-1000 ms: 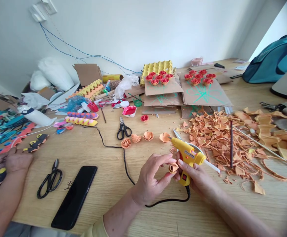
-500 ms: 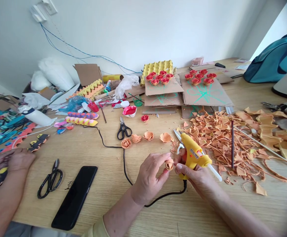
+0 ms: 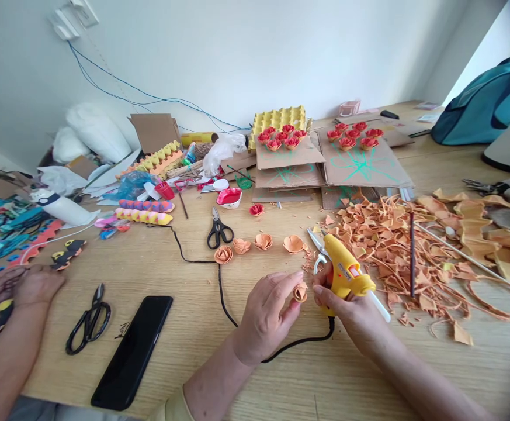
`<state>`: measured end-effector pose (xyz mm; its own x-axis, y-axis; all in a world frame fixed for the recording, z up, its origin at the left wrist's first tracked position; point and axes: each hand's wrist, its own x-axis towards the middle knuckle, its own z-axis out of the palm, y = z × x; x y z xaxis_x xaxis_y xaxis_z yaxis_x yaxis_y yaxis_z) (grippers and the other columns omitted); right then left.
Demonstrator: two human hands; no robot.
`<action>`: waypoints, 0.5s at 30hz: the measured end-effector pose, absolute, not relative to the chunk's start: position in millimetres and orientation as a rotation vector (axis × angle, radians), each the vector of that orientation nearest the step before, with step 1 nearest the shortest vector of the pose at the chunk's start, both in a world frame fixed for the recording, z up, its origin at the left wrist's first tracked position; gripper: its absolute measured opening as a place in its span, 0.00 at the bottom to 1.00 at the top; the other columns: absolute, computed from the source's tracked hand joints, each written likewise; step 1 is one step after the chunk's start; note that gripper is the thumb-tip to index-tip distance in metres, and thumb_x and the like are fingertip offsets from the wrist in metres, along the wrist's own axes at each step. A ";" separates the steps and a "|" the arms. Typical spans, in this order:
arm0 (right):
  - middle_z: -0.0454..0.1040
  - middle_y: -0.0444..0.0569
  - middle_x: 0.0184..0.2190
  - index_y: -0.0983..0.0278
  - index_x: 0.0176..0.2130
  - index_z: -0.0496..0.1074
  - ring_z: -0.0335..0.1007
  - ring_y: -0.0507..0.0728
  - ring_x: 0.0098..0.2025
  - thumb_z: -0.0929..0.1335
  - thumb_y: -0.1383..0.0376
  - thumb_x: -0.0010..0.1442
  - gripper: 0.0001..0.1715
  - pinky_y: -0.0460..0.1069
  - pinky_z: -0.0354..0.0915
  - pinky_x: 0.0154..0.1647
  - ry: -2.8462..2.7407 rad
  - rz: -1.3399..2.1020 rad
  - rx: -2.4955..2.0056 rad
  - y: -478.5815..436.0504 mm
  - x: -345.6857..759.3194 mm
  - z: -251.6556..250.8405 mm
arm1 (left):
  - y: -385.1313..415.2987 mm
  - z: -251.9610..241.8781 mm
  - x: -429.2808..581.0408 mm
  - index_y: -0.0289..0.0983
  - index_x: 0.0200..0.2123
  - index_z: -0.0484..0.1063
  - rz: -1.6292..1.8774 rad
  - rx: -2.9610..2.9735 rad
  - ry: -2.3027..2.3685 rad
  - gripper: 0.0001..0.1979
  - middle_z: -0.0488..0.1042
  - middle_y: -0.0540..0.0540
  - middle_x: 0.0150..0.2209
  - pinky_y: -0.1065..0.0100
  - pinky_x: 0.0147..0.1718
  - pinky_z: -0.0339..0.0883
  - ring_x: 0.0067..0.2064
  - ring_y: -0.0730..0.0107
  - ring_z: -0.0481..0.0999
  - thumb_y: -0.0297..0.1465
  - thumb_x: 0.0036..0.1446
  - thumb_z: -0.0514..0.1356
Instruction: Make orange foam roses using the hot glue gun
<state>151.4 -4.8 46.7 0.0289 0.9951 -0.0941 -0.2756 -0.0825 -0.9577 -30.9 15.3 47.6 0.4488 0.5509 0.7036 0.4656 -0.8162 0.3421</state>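
My left hand [image 3: 267, 313] pinches a small orange paper rose [image 3: 299, 292] between thumb and fingertips above the wooden table [image 3: 184, 275]. My right hand [image 3: 350, 309] grips the handle of a yellow hot glue gun [image 3: 342, 270], its nozzle pointing up and to the left, beside the rose. The gun's black cord [image 3: 224, 289] loops under my left wrist and runs off to the back left. Several finished orange roses [image 3: 242, 245] lie in a row just beyond my hands.
A heap of orange paper scraps [image 3: 386, 240] covers the table's right. Black scissors [image 3: 219, 232] lie behind the roses; other scissors [image 3: 89, 320] and a black phone [image 3: 134, 349] lie left. Another person's hands [image 3: 22, 286] rest at far left. Cardboard sheets with red roses [image 3: 355, 135] sit at the back.
The glue gun has shifted slightly right and up, away from the rose. My left hand has turned the rose a little and holds it slightly higher.
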 end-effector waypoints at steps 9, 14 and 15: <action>0.68 0.41 0.28 0.58 0.38 0.69 0.59 0.52 0.27 0.73 0.52 0.60 0.16 0.48 0.57 0.29 -0.886 1.344 -1.049 -7.6 156.5 44.1 | 15.4 47.9 -28.4 0.39 0.62 0.61 1.324 2.227 0.912 0.28 0.79 0.43 0.46 0.65 0.47 0.76 0.45 0.67 0.80 0.20 0.60 0.60; 0.65 0.41 0.27 0.58 0.38 0.72 0.57 0.52 0.26 0.70 0.52 0.65 0.13 0.48 0.60 0.28 -1.118 1.369 -1.052 -16.3 160.3 45.6 | 19.5 46.7 -30.6 0.40 0.61 0.62 1.303 1.969 1.002 0.28 0.78 0.43 0.45 0.65 0.44 0.74 0.43 0.68 0.79 0.22 0.59 0.62; 0.65 0.42 0.27 0.58 0.36 0.73 0.57 0.53 0.25 0.71 0.52 0.63 0.13 0.48 0.60 0.27 -1.125 1.363 -1.054 -17.6 161.3 45.6 | 20.6 46.1 -31.3 0.40 0.61 0.62 1.304 1.946 1.014 0.27 0.78 0.43 0.45 0.65 0.45 0.74 0.43 0.68 0.79 0.22 0.59 0.62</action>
<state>161.3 -17.6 45.6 -0.0826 0.9965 -0.0147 -0.1749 -0.0290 -0.9842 -31.3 20.6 46.1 0.2331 0.8385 0.4925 0.2708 -0.5424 0.7953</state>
